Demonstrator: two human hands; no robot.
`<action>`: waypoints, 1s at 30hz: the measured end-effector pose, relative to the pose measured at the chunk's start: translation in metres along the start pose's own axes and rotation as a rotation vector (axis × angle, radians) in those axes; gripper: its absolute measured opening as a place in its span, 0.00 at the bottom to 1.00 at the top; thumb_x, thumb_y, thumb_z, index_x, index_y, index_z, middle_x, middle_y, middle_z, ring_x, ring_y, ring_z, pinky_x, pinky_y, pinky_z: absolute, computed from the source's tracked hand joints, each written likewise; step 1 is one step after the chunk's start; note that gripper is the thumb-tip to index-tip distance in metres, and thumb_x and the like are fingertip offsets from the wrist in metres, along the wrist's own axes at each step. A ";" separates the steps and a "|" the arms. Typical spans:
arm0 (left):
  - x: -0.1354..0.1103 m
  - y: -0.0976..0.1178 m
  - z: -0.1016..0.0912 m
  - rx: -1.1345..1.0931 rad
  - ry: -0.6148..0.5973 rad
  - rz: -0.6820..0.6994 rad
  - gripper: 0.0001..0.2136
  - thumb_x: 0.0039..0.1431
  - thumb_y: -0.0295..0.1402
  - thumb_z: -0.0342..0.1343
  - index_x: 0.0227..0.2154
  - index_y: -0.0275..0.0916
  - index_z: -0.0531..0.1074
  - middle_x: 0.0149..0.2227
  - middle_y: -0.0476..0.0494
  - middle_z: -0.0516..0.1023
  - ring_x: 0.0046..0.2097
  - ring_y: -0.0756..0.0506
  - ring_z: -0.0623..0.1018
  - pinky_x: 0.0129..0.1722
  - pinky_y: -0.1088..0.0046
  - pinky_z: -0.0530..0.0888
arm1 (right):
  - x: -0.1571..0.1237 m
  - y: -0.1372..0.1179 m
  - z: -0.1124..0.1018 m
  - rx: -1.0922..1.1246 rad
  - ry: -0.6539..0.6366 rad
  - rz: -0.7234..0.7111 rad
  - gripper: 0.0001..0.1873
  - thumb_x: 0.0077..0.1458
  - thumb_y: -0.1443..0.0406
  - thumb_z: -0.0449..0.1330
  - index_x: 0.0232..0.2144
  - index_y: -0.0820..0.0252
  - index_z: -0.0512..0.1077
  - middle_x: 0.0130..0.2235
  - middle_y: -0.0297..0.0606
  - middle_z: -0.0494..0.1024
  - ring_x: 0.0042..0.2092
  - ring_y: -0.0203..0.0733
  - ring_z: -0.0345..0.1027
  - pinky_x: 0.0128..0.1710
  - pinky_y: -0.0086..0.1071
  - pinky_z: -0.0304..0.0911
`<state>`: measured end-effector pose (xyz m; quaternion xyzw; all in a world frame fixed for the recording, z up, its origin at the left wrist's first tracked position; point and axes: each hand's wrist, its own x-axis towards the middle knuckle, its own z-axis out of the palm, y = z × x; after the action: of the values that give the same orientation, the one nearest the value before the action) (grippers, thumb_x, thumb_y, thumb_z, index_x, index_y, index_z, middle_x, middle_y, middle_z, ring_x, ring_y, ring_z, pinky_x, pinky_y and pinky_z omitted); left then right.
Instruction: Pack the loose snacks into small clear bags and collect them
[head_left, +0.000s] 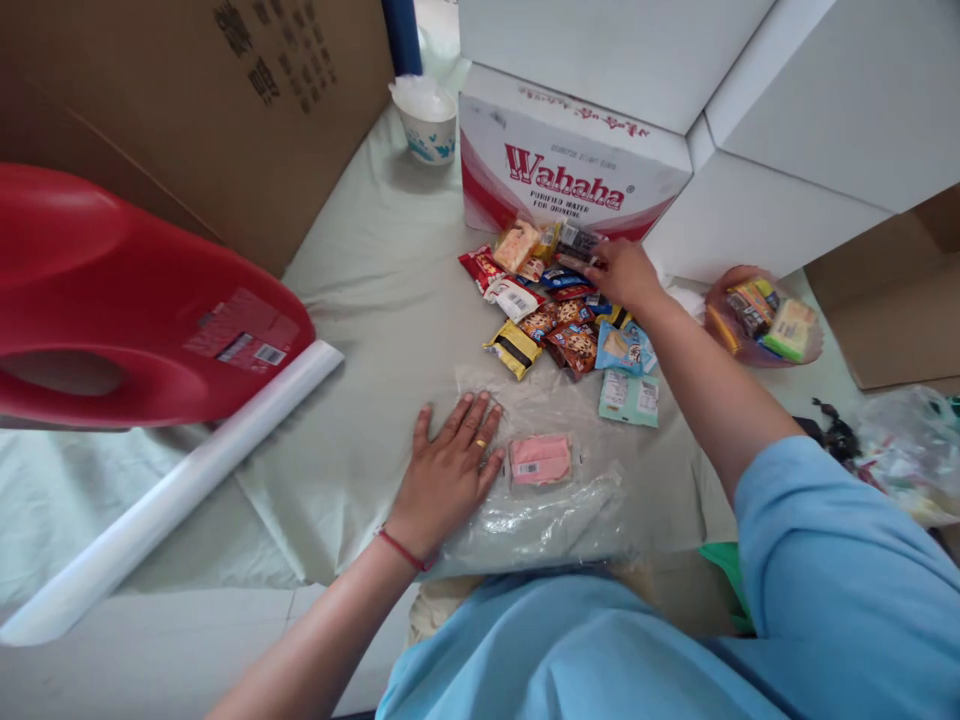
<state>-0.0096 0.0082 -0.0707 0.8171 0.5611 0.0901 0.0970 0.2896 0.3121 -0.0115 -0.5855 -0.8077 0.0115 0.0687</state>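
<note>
My left hand (pixel 454 470) lies flat on the cloth, fingers spread, over the left edge of a clear plastic sheet (pixel 517 525). Just right of its fingertips, a pink-labelled snack packet (pixel 541 459) rests on that sheet. My right hand (pixel 628 274) reaches to the back of a pile of wrapped snacks (pixel 574 347). Its fingers close on the right end of a dark snack packet (pixel 576 242); the fingertips are partly hidden. Around it lie a red packet (pixel 481 268), a yellow packet (pixel 513 349), a light-blue packet (pixel 625 347) and a mint-green packet (pixel 628 398).
Behind the pile stands a Wahaha water carton (pixel 562 160), with a paper cup (pixel 427 125) to its left. A pink bowl of snacks (pixel 765 315) sits at the right. On the left are a red plastic object (pixel 135 300), a white roll (pixel 172 495) and a cardboard box (pixel 187 110).
</note>
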 end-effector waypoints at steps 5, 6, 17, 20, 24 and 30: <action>0.000 0.000 0.000 -0.007 0.011 -0.009 0.27 0.79 0.43 0.44 0.75 0.42 0.62 0.77 0.38 0.60 0.77 0.33 0.63 0.77 0.36 0.48 | 0.017 -0.018 0.015 -0.050 0.018 0.093 0.21 0.72 0.59 0.50 0.50 0.64 0.79 0.54 0.59 0.81 0.56 0.64 0.70 0.58 0.55 0.66; 0.000 0.000 0.001 -0.014 0.013 -0.011 0.27 0.78 0.43 0.44 0.74 0.42 0.63 0.77 0.38 0.61 0.77 0.33 0.63 0.77 0.36 0.48 | 0.011 -0.015 0.012 -0.031 0.066 0.096 0.22 0.72 0.59 0.48 0.50 0.64 0.78 0.54 0.59 0.81 0.56 0.63 0.71 0.59 0.55 0.66; 0.001 -0.003 0.001 0.004 -0.009 0.014 0.28 0.77 0.44 0.45 0.75 0.42 0.62 0.77 0.36 0.59 0.77 0.33 0.62 0.77 0.37 0.44 | -0.153 -0.035 -0.039 0.713 -0.142 -0.169 0.24 0.72 0.47 0.53 0.57 0.53 0.77 0.51 0.41 0.84 0.52 0.51 0.78 0.57 0.46 0.73; 0.001 -0.002 -0.001 0.035 -0.029 0.027 0.30 0.76 0.46 0.47 0.76 0.40 0.60 0.78 0.34 0.57 0.78 0.32 0.61 0.77 0.35 0.44 | -0.169 -0.065 -0.027 0.773 -0.333 -0.307 0.26 0.74 0.49 0.51 0.60 0.56 0.77 0.52 0.41 0.85 0.51 0.46 0.78 0.56 0.39 0.72; 0.001 0.001 -0.001 0.045 -0.041 0.008 0.31 0.76 0.45 0.46 0.76 0.39 0.59 0.78 0.34 0.56 0.78 0.32 0.61 0.76 0.33 0.45 | -0.184 -0.078 -0.032 0.789 -0.814 -0.586 0.22 0.75 0.56 0.52 0.60 0.55 0.79 0.51 0.39 0.86 0.48 0.41 0.80 0.50 0.32 0.72; 0.001 0.000 -0.002 0.028 -0.065 0.008 0.35 0.72 0.48 0.51 0.77 0.42 0.57 0.78 0.32 0.56 0.78 0.29 0.59 0.76 0.32 0.44 | -0.188 -0.037 -0.069 0.801 -0.839 -0.492 0.20 0.73 0.56 0.56 0.56 0.58 0.81 0.48 0.40 0.87 0.46 0.42 0.80 0.49 0.32 0.72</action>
<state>-0.0092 0.0094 -0.0688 0.8230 0.5558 0.0558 0.1032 0.3206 0.1186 0.0418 -0.2571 -0.8100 0.5256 -0.0395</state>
